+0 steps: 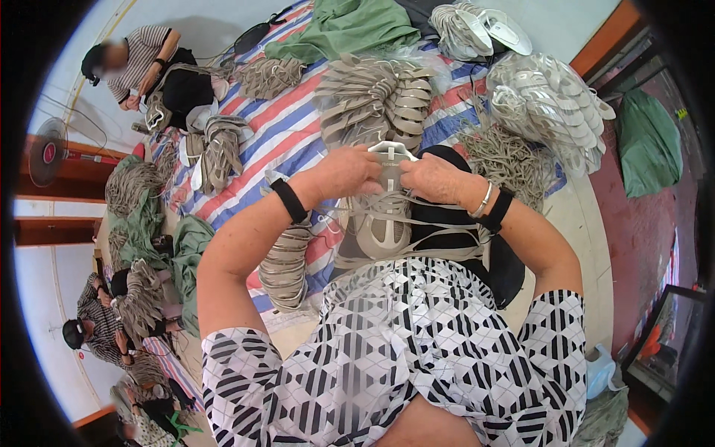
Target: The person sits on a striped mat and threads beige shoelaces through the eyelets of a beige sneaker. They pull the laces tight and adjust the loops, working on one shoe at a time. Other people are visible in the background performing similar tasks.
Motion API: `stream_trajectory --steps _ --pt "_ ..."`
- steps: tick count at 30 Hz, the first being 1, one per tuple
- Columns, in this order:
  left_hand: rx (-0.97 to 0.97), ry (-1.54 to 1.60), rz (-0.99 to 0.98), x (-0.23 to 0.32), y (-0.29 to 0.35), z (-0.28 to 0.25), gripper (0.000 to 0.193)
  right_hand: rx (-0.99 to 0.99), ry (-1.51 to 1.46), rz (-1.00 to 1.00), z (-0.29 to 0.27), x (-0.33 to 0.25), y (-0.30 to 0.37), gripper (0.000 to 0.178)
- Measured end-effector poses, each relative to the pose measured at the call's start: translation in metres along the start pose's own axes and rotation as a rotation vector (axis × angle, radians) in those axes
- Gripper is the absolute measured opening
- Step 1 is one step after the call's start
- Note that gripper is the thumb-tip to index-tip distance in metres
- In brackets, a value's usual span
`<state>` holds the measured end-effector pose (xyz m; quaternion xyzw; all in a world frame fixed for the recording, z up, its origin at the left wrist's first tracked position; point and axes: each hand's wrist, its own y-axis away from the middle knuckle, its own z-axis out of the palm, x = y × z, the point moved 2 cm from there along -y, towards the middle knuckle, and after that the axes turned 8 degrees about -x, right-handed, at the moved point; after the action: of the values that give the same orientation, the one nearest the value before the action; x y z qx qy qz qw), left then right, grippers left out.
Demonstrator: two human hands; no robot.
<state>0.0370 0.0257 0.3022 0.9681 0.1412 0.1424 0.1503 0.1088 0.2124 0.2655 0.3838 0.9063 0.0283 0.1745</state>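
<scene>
A beige-and-white shoe upper (383,235) lies over my lap, its toe toward me and its open collar away from me. My left hand (346,171) pinches the collar's left edge. Opposite it, my right hand (438,179) is closed on the right edge, fingers bent inward. Flat beige laces (447,217) run across the upper and trail to the right over my dark trousers. Both wrists wear black bands, which stay clear of the upper. The fingertips' exact grip is partly hidden.
Beyond my hands, nested shoe uppers (380,97) lie on a striped sheet (287,123). A lace heap (510,160) and plastic-wrapped uppers (547,108) sit at right. Another stack of uppers (285,264) stands near my left elbow. Co-workers (141,63) sit along the left, near a fan (48,153).
</scene>
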Motion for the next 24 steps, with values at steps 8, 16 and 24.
stream_trajectory --steps 8,16,24 --pt "0.207 0.616 -0.077 -0.017 -0.012 0.028 0.016 -0.091 -0.117 0.359 0.004 -0.014 -0.014 0.013" --pt "0.093 0.057 -0.066 0.002 -0.008 0.022 0.010 0.171 -0.132 0.432 0.019 -0.025 -0.005 0.010" --pt "0.398 1.372 -0.081 -0.002 -0.007 0.039 0.018 0.903 -0.878 0.337 -0.007 0.010 0.001 0.012"
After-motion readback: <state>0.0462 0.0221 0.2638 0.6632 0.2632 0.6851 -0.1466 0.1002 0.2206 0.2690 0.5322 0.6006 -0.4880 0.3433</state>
